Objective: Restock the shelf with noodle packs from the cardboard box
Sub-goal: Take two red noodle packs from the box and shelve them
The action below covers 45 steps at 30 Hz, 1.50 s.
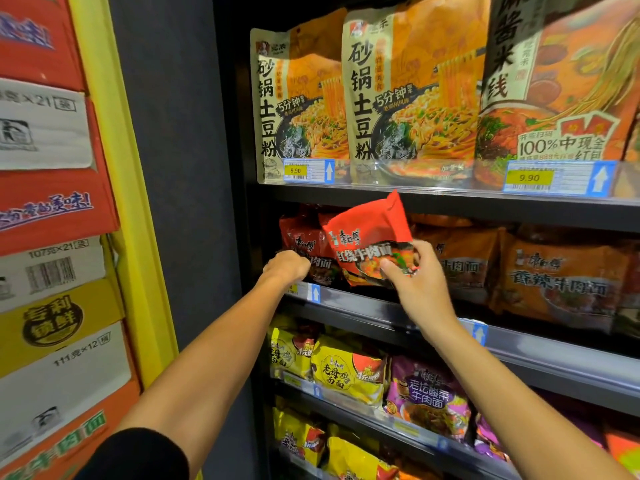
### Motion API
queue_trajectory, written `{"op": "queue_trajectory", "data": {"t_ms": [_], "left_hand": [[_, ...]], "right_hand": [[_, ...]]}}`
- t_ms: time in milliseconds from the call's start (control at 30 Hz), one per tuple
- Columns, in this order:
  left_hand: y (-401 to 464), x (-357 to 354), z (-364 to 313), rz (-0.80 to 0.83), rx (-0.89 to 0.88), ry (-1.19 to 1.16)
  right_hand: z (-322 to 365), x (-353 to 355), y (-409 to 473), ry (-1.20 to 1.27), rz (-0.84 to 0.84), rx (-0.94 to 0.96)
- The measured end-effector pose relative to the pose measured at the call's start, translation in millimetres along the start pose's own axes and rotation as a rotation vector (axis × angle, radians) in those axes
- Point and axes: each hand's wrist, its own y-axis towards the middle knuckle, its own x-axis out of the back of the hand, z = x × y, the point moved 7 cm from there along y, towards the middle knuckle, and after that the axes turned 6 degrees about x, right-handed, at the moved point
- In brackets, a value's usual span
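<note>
My right hand (419, 278) pinches the lower edge of a red noodle pack (367, 233) and holds it tilted in front of the second shelf (381, 303). My left hand (287, 266) reaches to the left end of that shelf with its fingers curled against a dark red noodle pack (304, 244) standing there; whether it grips the pack is hidden. Orange-brown noodle packs (561, 275) fill the same shelf to the right. The task's own box of packs cannot be made out.
Tall orange pouches (408, 98) stand on the top shelf above price tags (528, 177). Yellow packs (346, 372) and purple packs (429, 400) line the lower shelves. Stacked printed cartons (52, 202) rise at the left behind a yellow frame (138, 220).
</note>
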Motion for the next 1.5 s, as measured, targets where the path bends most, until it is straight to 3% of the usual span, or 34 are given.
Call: {"op": "queue_trajectory", "data": {"t_ms": [233,400,533,700,867,1133,1367,1500], "left_hand": [[-14.0,-0.9,-1.7,-0.055,-0.017,-0.114],[-50.6,-4.1,0.4,-0.179,-0.337,-0.089],[-66.5,-16.5,-4.9,-0.179,-0.522,0.093],[-63.8,-27.3,-4.2,-0.107,-0.532,0.179],[-55.5,-33.6,-1.7,-0.051,-0.48,0.303],[-52.5,-31.0,-11.1,0.014,-0.445,0.357],[-68.0,-26.1,-11.6,-0.035,-0.583,0.295],[-60.2,-33.8,-10.2,-0.035,-0.557,0.416]], "right_hand": [[-11.9,-37.9,28.5,-0.259,0.109,-0.113],[-27.6,-45.0,29.5,-0.348,0.189,-0.118],[-30.9,-40.1,34.5,-0.516,0.254,-0.118],[-29.0,-26.6,38.7,-0.88,0.346,-0.111],[-37.1,-19.2,35.9,-1.018,0.42,-0.129],[-48.4,-11.9,39.1,-1.008,0.504,-0.242],[-51.4,-4.3,39.8,-1.038,0.44,-0.155],[-52.9,-4.5,37.7,-1.033,0.425,-0.145]]}}
